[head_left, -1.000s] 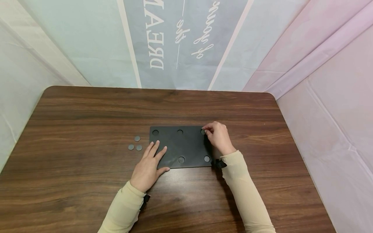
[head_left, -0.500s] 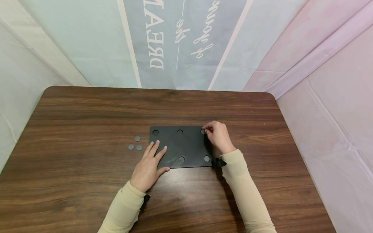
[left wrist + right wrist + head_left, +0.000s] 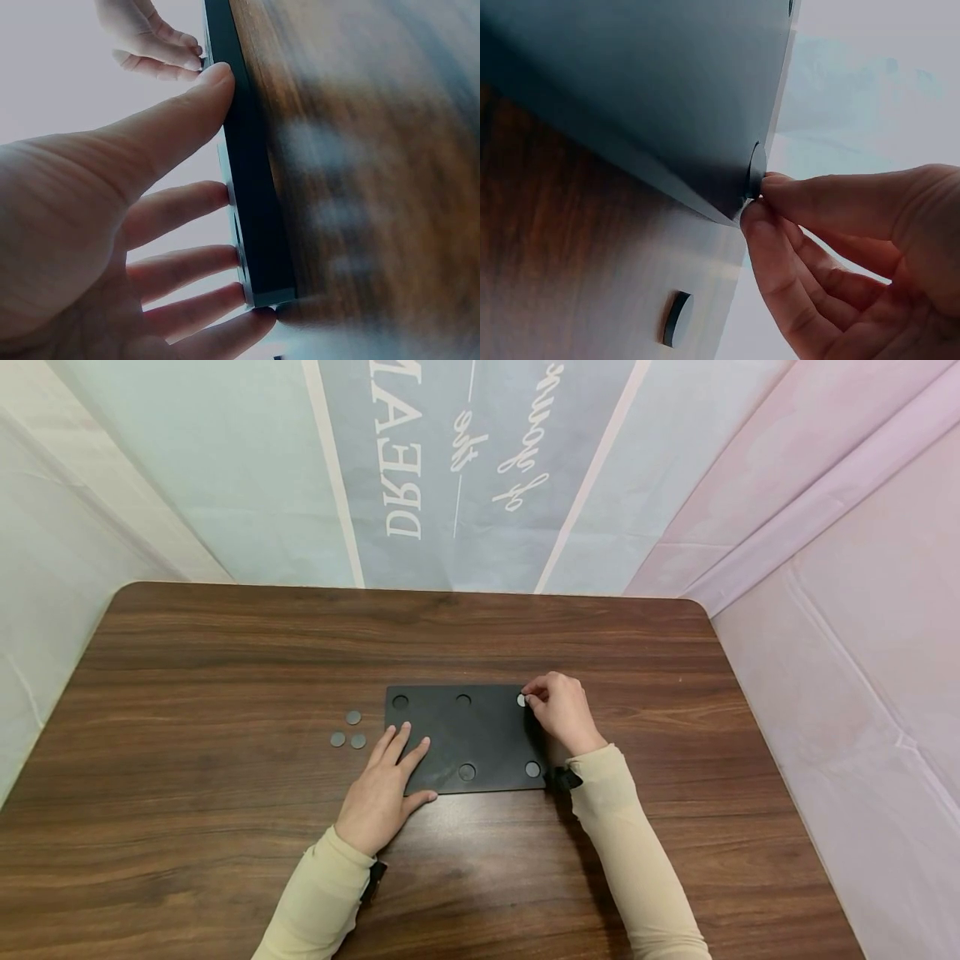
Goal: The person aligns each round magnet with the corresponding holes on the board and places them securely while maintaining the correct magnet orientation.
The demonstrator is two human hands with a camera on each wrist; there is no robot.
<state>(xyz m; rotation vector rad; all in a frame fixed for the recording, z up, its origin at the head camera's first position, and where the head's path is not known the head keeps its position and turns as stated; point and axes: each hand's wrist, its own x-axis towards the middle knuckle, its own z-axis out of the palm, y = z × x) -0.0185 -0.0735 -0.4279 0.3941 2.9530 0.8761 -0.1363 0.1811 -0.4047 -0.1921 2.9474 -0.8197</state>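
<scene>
A black rectangular board with round recesses along its edges lies on the table. My left hand rests on its near left part, fingers spread; in the left wrist view the thumb touches the board's edge. At the far right corner, my right hand pinches a small grey disc between thumb and fingertips. That disc stands tilted at the recess there. Another grey disc sits in the near right recess. Whether the near middle recess holds a disc, I cannot tell.
Three loose grey discs, one of them the far disc, lie on the wooden table left of the board. One more disc lies beyond the board's right edge in the right wrist view. A printed cloth hangs behind.
The disc at the far right recess looks brighter now, its face tilted differently. Both hands have stayed almost where they were.
</scene>
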